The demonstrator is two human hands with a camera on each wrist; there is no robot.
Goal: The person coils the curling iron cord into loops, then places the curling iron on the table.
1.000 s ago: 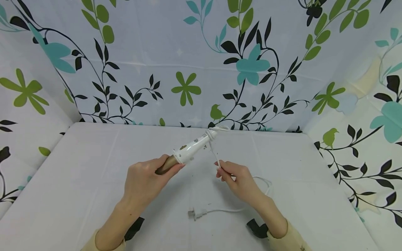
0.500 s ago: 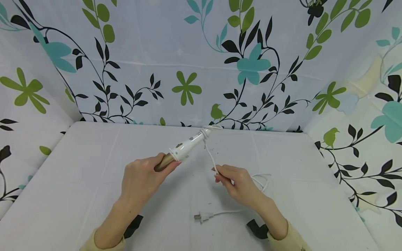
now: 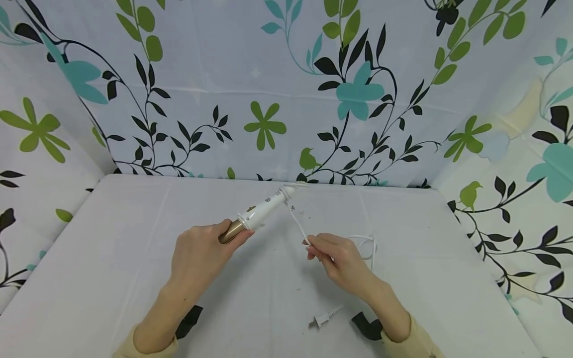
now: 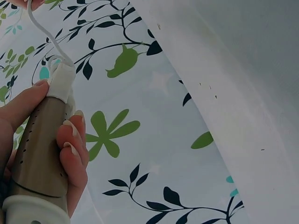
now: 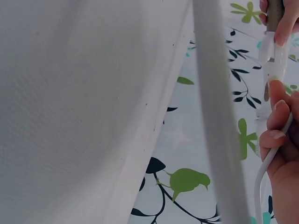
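Note:
A hair curling iron [image 3: 264,211] with a white handle and a gold-brown barrel is held slanted above the table, its white end pointing away to the right. My left hand [image 3: 197,261] grips the gold-brown part, thumb along one side and fingers around the other in the left wrist view. White cord is coiled around the far white end. From there a stretch of cord [image 3: 296,221] runs down to my right hand [image 3: 342,261], which pinches it between thumb and fingers. Behind the right hand hangs a loose loop of cord [image 3: 374,248]. The two-pin plug [image 3: 319,320] dangles or lies below; I cannot tell which.
A white cloth covers the table [image 3: 112,268]. Behind it rises a patterned curtain [image 3: 215,64] with leaves and flowers. Black pieces [image 3: 368,326] sit beneath both wrists. A blurred white strip [image 5: 219,116] crosses the right wrist view close to the camera.
The curling iron has shifted slightly left and toward me in my left hand. The plug has swung to the right, and the loose loop behind my right hand has changed shape.

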